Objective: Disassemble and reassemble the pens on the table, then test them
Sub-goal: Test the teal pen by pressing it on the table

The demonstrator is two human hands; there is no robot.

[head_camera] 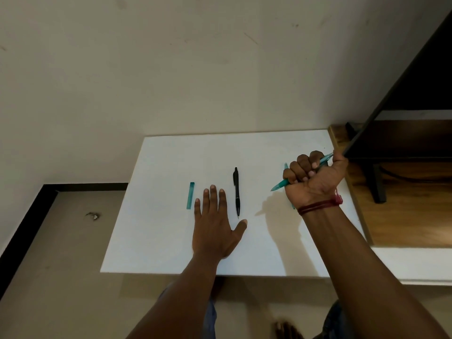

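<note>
Left hand (215, 231) lies flat, palm down and fingers spread, on the white surface (171, 241), between a teal cap (190, 195) just to its left and a black pen (236, 192) just to its right. Right hand (314, 177), a red thread (320, 205) at its wrist, is raised in a fist around a teal pen (281, 185), tip pointing down-left. Another teal part (285, 165) is partly hidden behind this hand.
</note>
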